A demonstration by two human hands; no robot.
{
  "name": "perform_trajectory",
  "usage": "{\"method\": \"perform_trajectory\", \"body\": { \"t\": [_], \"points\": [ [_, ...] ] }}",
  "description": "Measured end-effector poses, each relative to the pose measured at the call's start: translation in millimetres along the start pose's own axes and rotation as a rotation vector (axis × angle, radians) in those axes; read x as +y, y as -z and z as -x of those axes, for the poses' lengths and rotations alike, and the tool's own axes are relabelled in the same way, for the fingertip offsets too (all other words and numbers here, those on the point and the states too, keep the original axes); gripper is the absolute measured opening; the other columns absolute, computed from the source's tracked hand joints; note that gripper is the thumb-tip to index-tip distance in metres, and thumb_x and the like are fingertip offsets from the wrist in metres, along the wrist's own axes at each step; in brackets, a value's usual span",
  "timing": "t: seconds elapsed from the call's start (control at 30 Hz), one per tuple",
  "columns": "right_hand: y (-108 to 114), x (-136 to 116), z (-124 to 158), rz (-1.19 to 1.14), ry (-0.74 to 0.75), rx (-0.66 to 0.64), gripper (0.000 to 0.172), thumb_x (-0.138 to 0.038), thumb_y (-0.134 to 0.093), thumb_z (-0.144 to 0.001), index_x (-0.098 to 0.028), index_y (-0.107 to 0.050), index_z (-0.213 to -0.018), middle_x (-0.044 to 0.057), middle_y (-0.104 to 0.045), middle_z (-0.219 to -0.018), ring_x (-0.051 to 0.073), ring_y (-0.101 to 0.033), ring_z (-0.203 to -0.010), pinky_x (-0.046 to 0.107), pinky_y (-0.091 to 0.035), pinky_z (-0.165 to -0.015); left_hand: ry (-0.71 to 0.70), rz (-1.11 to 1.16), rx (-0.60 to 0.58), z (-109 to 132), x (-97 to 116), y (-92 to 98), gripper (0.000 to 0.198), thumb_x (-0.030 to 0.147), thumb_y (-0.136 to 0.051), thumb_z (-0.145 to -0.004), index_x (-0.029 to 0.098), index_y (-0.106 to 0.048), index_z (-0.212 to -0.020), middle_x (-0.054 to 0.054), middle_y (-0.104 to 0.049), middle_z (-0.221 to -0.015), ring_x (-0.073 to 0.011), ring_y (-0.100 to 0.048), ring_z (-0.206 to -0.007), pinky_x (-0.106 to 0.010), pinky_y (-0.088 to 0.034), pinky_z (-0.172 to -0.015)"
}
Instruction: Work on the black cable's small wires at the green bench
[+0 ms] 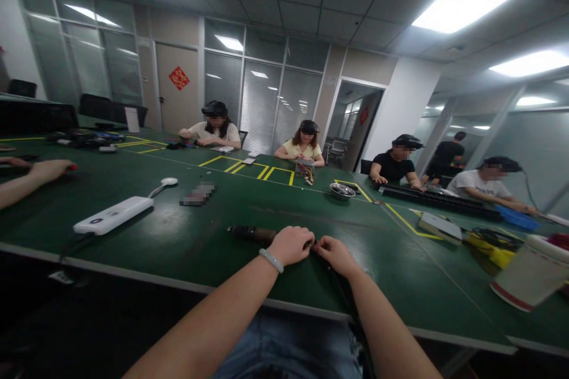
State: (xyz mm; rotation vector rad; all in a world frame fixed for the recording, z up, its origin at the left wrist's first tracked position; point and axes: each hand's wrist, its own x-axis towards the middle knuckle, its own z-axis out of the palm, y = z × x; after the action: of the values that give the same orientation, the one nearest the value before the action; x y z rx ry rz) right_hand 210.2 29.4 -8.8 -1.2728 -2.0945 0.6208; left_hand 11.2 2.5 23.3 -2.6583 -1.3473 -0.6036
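Note:
A dark, slim electric screwdriver (251, 233) lies on the green table, its tip pointing left. My left hand (291, 245), with a pale bangle at the wrist, is closed over its rear end, which the fingers hide. Close beside it, my right hand (340, 256) is closed in a pinch on the end of a black cable (338, 287). This cable runs down past the table's near edge. The fingertips of both hands almost meet, and a small reddish bit shows between them; the exact contact there is too small to make out.
A white power strip (114, 215) lies to the left, near a blurred-out flat object (198, 194). Farther off are a metal bowl (342, 190) and a silver box (440, 227). A pale bucket (528, 275) stands at right. Several people work around the table; another person's hand (51, 170) reaches in at left.

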Motion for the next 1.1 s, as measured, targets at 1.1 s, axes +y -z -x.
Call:
{"method": "perform_trajectory", "body": {
  "t": [1.1],
  "points": [
    [3.5, 2.9, -1.9, 0.028, -0.026, -0.080, 0.028, -0.045, -0.054, -0.082, -0.019, -0.063, -0.081, 0.003, -0.067, -0.077, 0.018, -0.060, -0.071, 0.027, -0.042, -0.065, -0.052, -0.066, 0.019, -0.5, -3.9, -5.4, 0.013, 0.032, -0.049, -0.089, 0.024, -0.059, -0.093, -0.001, -0.064, -0.100, -0.0178, -0.059, -0.093, -0.031, -0.045, -0.078]
  ]
}}
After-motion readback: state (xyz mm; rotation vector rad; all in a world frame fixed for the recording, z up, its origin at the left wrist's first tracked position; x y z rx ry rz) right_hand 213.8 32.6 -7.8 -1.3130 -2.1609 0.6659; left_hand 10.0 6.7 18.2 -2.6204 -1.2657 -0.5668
